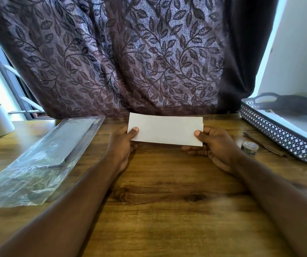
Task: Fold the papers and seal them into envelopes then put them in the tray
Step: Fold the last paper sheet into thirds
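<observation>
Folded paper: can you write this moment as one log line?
step: folding | folded paper: held above table | left hand: gripping | right hand: gripping | tray: right

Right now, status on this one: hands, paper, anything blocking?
Left hand and right hand each grip an end of the folded paper, held above the table. Tray at right. Nothing blocking.
</observation>
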